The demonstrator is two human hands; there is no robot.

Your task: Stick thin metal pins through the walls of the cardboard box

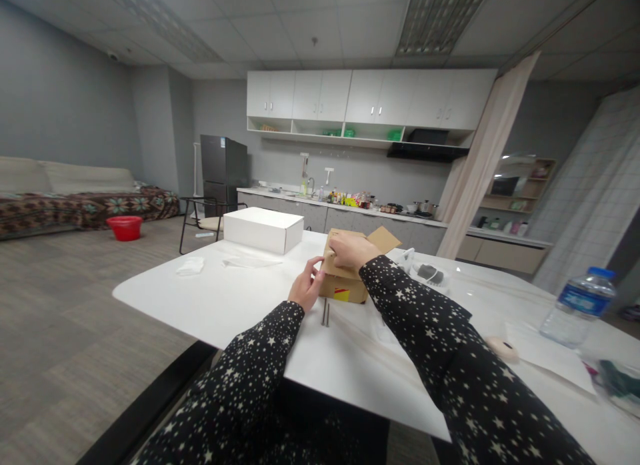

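Head view — brown cardboard box (pixel 356 291), red-yellow mark (pixel 342 294).

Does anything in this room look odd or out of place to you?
Mildly, yes: a red basin stands on the floor in front of the sofa, an unusual spot for one. A crumpled white scrap also lies loose on the table, looking like litter. I see no obvious spill or damage.
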